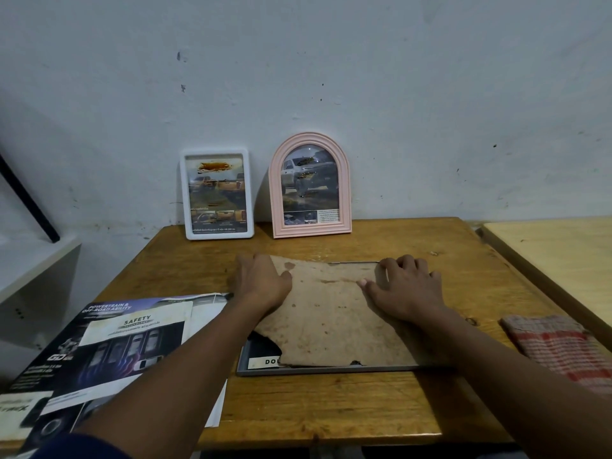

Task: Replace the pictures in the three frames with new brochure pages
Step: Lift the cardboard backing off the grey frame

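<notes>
Frame, grey, flat (326, 368): lies face down on the wooden tabletop (331, 405), near its middle. Brown backing board (334, 319), stained and torn at edges, rests on top of it; a dark brochure page (265, 354) shows through the missing lower-left corner.

Left hand (261, 283): flat on the board's far left corner, fingers spread, gripping nothing.

Right hand (402, 289): flat on the board's far right part, fingertips (384, 263) at the far rail, pressing rather than pinching; whether they hook a clip cannot be told.

White rectangular frame (217, 195) and pink arched frame (310, 187): upright against the wall at the tabletop's far edge, each with a printed car page behind glazing.

Brochure (109, 346): open, left of the grey frame, overhanging the near-left edge.

Checked cloth (559, 349): right side, apart from the frame.

Risks, judged:
- Board is ragged; uneven pressing could tear it further or leave it sitting crooked above the rails.
- Page beneath may shift or crease if the board slides.
- Pressure on the face-down glazing could crack it.
- Overhanging brochure could be knocked off by the left forearm.
</notes>
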Tool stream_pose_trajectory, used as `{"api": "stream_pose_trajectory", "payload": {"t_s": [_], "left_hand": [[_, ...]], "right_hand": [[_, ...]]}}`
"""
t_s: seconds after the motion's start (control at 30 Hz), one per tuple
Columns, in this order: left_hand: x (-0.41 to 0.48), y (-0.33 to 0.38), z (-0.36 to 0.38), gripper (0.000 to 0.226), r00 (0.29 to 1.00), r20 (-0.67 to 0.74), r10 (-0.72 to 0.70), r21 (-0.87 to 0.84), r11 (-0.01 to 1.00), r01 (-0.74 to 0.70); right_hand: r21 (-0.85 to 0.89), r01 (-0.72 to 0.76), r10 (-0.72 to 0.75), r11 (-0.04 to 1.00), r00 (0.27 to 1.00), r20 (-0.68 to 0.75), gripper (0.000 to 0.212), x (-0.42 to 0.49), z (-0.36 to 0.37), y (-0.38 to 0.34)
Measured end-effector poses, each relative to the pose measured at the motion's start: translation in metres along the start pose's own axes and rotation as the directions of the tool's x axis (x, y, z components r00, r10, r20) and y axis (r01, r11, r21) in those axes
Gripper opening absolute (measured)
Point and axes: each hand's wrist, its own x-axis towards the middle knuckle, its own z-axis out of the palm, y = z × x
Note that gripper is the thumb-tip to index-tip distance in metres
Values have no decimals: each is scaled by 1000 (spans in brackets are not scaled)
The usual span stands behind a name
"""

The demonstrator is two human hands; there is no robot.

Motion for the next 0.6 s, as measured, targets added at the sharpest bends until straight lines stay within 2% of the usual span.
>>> {"api": "stream_pose_trajectory", "payload": {"t_s": [0.13,0.2,0.4,0.6], "left_hand": [[-2,3,2,87,998,36,55,54,997,-57],[-3,6,-2,100,993,75,96,97,990,-103],[4,8,-8,114,983,160,88,144,983,-112],[6,2,-3,109,982,159,103,139,982,-126]], "right_hand": [[-37,13,-14,999,1000,-12,75,-1,1,0],[-48,17,-18,999,1000,-18,75,-2,1,0],[-41,17,-19,999,999,-29,75,-1,2,2],[-32,21,-22,999,999,-41,74,-1,4,2]]}}
